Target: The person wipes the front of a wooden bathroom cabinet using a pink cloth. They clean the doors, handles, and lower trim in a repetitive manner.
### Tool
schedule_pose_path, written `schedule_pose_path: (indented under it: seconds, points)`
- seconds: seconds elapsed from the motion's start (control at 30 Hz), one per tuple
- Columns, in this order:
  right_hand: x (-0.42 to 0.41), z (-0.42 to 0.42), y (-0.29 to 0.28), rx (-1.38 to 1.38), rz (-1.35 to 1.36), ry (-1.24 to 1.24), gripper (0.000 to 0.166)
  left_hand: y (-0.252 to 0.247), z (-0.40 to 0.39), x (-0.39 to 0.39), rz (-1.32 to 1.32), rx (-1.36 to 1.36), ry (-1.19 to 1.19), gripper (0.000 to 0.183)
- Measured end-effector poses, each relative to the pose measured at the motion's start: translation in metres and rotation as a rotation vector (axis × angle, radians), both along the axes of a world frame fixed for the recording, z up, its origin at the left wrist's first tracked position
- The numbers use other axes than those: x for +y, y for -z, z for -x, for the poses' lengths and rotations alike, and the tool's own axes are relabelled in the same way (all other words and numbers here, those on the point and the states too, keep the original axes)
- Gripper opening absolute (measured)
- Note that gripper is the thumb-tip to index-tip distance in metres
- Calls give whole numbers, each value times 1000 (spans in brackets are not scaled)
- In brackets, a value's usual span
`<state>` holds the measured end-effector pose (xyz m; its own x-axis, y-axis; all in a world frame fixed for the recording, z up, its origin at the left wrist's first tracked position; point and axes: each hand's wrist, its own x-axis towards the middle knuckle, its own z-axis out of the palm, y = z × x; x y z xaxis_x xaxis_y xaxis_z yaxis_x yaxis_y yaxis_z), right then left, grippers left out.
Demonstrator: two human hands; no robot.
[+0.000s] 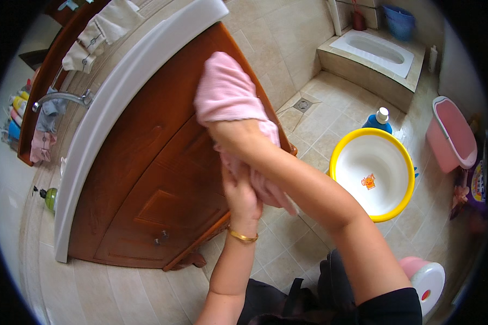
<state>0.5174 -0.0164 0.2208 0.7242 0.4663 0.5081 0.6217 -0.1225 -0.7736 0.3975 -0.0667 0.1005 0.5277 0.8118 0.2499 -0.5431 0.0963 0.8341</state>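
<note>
A pink knitted cloth (227, 89) covers my right hand (238, 132) like a mitt, so only the wrist and the back edge of the hand show. My right fingers are hidden inside it. Below my right forearm, my left hand (244, 199), with a gold bangle at the wrist, grips the hanging lower part of the same cloth. Both hands are in front of the red-brown wooden vanity cabinet (146, 170), under its white sink rim (118, 105).
On the tiled floor to the right stand a white basin with a yellow rim (410, 178), a blue bottle (377, 122), a pink bucket (443, 142) and a pink-and-white stool (429, 284). Farther back are a floor drain (303, 105) and a raised squat toilet (374, 48). A faucet (65, 97) is at left.
</note>
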Motion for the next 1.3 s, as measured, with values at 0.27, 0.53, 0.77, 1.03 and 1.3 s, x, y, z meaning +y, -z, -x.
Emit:
schedule_pose_path:
  seconds: [0.27, 0.53, 0.77, 1.03, 1.3]
  points:
    - [28, -16, -22, -238, -201, 23, 9, -59, -15, 8, -75, 17, 5, 51]
    - [30, -35, -23, -251, -170, 48, 9, -45, -27, 17, -54, 0, 12, 49]
    - [18, -88, 21, -396, -374, 117, 20, -20, -60, 5, -70, 36, 198, 50]
    - [-11, -81, 157, 11, -163, 22, 22, 63, -49, -21, 119, 243, 268, 54]
    - [6, -75, 73, -177, -460, 75, 22, 23, -43, -7, 56, 146, 199, 49]
